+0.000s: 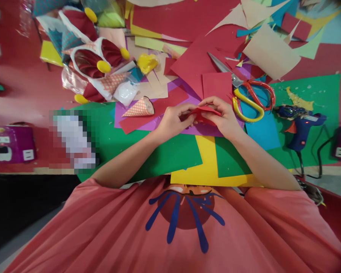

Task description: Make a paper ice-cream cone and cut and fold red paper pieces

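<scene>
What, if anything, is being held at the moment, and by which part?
A small red piece: the left hand grips its left end, the right hand its right side.

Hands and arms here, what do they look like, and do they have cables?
The left hand and right hand are human, ungloved, with no cables; both wrists look bare. Loose coral-pink sleeves end around the elbows.
</scene>
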`<action>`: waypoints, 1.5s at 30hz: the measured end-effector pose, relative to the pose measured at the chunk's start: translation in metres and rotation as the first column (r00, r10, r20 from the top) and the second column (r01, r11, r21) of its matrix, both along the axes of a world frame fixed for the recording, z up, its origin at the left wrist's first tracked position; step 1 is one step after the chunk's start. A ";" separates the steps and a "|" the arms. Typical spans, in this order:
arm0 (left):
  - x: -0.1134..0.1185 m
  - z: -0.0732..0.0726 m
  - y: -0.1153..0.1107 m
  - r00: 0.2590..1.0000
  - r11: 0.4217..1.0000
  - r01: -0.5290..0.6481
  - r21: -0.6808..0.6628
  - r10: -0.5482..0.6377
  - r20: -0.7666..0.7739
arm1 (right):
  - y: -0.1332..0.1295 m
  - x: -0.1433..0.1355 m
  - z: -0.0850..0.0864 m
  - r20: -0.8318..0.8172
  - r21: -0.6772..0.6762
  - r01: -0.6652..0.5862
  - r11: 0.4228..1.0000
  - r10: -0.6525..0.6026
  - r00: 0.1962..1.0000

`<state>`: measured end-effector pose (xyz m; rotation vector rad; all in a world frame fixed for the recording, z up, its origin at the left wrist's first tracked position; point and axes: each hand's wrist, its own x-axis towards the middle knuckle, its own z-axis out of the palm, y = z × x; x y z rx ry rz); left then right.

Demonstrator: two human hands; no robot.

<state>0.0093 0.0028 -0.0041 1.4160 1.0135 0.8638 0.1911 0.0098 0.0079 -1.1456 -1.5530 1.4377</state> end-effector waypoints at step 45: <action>-0.012 -0.006 -0.001 0.967 0.727 0.011 0.687 0.168 -0.193 | 0.003 0.010 -0.009 -0.216 -0.024 -0.038 0.999 0.032 0.976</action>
